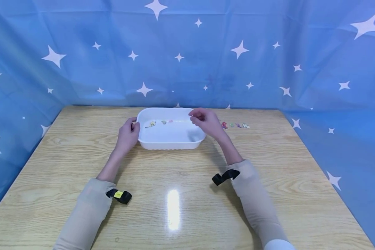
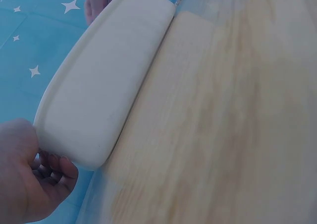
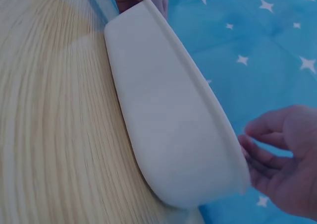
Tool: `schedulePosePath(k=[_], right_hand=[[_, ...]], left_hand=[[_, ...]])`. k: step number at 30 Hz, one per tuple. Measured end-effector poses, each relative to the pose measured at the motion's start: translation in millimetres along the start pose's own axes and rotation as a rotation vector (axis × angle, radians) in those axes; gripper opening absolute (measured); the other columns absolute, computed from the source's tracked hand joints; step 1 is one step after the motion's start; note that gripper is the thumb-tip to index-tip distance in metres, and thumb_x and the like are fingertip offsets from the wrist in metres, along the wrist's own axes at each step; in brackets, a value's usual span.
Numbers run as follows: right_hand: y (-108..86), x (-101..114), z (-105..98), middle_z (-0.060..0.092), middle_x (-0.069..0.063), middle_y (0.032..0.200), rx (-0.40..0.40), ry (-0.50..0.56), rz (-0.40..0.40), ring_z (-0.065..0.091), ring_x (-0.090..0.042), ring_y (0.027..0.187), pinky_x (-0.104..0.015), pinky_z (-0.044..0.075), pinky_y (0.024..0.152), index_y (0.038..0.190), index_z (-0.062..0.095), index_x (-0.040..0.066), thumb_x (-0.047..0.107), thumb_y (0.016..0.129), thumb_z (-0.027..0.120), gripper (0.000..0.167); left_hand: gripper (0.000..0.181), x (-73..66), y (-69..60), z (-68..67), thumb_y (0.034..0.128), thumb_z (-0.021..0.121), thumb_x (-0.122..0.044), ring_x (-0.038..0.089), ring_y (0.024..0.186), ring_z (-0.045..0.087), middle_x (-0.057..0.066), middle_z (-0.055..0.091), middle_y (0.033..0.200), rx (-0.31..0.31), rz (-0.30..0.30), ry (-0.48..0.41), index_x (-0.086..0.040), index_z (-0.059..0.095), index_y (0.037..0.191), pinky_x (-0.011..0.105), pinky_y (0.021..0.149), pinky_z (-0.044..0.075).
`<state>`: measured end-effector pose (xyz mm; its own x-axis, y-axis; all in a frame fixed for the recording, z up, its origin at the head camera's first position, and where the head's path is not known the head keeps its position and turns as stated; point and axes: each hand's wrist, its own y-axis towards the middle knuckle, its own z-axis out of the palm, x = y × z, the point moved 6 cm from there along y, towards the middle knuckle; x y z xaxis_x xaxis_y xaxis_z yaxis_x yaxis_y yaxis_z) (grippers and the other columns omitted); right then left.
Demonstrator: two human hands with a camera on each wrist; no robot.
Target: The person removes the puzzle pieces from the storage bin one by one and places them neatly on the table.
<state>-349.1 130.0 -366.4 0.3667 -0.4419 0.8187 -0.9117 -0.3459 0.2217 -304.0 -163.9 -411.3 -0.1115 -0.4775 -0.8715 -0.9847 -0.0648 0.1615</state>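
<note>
A white rectangular plastic basin (image 1: 172, 146) stands on the table. My left hand (image 1: 128, 133) grips its left end, thumb at the rim and fingers curled outside; the left wrist view shows this grip at the corner. Over the basin's right rear part is my right hand (image 1: 206, 121), thumb and forefinger close together; whether something small lies between them cannot be made out. Inside the basin sit a small yellow cut-out piece (image 1: 152, 123), a greenish one (image 1: 164, 122) and a pink one (image 1: 171, 121), in a row.
Right of the basin, several small colourful pieces lie in a row on the wooden table (image 1: 175, 180), among them a red one (image 1: 224, 125) and a white-green one (image 1: 245, 125). A blue star-patterned curtain (image 1: 187, 69) hangs behind the table.
</note>
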Motion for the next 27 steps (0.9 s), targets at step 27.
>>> schedulePosePath(k=[27], right_hand=[[55.7,-10,67,0.069,-0.016,0.117,0.166,-0.183,0.098,0.063,-0.027,0.109,-0.034,0.048,0.095,0.122,0.068,-0.002,0.009,0.099,0.062,0.027]], left_hand=[[0.043,3.8,2.0,1.8,0.1074,0.041,-0.017,0.019,0.066,0.045,0.009,0.047,0.082,-0.005,0.006,0.0,0.007,0.048,0.142,0.023,0.053,0.039]])
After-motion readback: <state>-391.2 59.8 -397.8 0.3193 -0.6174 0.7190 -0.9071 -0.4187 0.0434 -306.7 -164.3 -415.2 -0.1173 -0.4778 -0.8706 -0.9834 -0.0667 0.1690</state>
